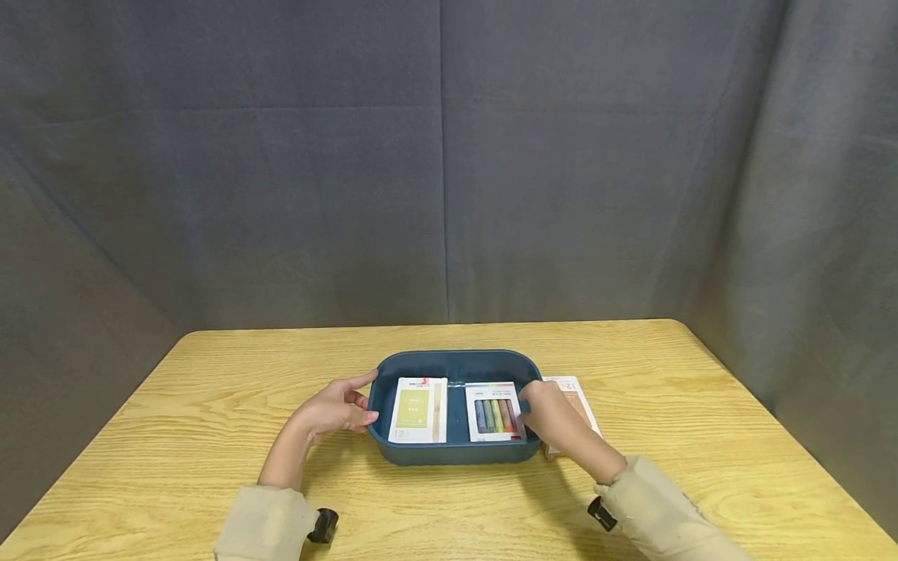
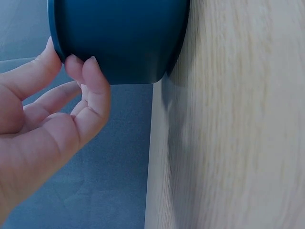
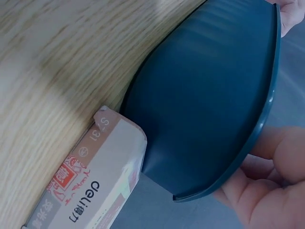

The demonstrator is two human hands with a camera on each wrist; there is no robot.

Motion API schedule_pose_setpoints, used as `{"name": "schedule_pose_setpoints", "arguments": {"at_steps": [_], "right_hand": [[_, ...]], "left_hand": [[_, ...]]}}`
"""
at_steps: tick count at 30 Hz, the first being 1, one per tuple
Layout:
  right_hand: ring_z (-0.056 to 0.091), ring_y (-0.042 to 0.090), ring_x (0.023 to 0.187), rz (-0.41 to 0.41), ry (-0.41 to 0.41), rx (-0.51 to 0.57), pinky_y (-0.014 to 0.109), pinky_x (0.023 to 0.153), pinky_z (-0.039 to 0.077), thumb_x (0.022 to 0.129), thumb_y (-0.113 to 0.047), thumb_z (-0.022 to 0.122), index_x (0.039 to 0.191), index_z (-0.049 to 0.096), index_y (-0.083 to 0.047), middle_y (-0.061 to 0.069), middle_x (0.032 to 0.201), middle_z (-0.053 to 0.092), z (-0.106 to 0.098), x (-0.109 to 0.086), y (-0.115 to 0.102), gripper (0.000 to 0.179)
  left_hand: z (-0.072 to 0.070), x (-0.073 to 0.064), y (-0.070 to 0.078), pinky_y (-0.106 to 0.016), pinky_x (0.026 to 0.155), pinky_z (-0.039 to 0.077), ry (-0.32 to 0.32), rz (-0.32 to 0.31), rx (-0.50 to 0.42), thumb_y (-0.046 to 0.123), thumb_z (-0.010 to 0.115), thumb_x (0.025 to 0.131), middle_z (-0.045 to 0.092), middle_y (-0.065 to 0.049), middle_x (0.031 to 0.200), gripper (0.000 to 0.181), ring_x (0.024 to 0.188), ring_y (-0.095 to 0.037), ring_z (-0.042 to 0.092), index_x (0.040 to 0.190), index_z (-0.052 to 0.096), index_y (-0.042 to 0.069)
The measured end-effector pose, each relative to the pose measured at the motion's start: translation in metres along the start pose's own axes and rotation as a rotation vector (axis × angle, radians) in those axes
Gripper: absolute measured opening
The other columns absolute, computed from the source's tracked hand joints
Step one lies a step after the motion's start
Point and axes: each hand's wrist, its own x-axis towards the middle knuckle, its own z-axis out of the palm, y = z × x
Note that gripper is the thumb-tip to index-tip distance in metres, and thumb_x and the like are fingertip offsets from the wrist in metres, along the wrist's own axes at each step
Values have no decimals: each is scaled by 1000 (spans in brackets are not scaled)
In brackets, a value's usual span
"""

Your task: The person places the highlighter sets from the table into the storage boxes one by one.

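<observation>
A dark blue plastic bin (image 1: pixel 456 453) with a divider stands on the table. My left hand (image 1: pixel 340 407) pinches its left rim, thumb on top and curled fingers against the outer wall. Over the right rim reaches my right hand (image 1: pixel 554 417), its curled fingers at the right edge of a box of pastels (image 1: pixel 494 413); the fingertips are partly hidden behind the rim in the right wrist view. Coloured sticks show through that box's window. In the left compartment lies a white box with a yellow-green panel (image 1: pixel 412 409).
Another white and orange-brown box (image 3: pixel 90 176), marked deli, lies on the table against the bin's right outer side, partly beneath my right hand. The wooden table (image 1: pixel 245 366) ends at a grey curtain (image 1: pixel 316 195) behind and at both sides.
</observation>
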Motion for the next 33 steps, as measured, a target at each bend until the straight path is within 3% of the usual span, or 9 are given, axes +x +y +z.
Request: {"name": "schedule_pose_setpoints", "arguments": {"at_steps": [7, 11, 15, 22, 33], "right_hand": [[53, 12, 55, 12, 37, 146, 24, 49, 43, 71, 2, 70, 87, 66, 7, 6, 63, 59, -4, -2, 4, 18], [50, 10, 55, 16, 77, 218, 23, 47, 40, 72, 3, 68, 90, 65, 7, 3, 62, 57, -7, -3, 8, 19], [49, 10, 57, -3, 117, 227, 23, 49, 41, 73, 3, 67, 91, 66, 7, 4, 67, 58, -10, -5, 11, 18], [58, 21, 70, 2, 166, 273, 32, 61, 49, 74, 4, 67, 92, 65, 7, 16, 85, 63, -16, -7, 19, 18], [60, 23, 68, 15, 231, 324, 33, 59, 49, 74, 1, 68, 89, 65, 7, 14, 80, 64, -26, -12, 32, 17]], "left_hand": [[0, -1, 1, -33, 66, 50, 1, -4, 1, -10, 61, 77, 41, -11, 79, 71, 63, -16, 43, 138, 25, -3], [-1, -1, 1, -34, 66, 49, -12, 3, 4, -10, 60, 78, 41, -11, 79, 71, 62, -15, 43, 138, 24, -4], [-1, -2, 2, -34, 66, 49, -23, 10, 6, -9, 60, 79, 40, -10, 78, 71, 61, -14, 42, 138, 23, -5], [0, -2, 2, -33, 65, 49, -8, -1, -2, -10, 60, 78, 40, -10, 78, 71, 63, -16, 43, 138, 24, -4], [-1, -1, 1, -35, 65, 49, -19, 10, -6, -11, 60, 78, 39, -7, 75, 71, 64, -15, 42, 138, 23, -5]]}}
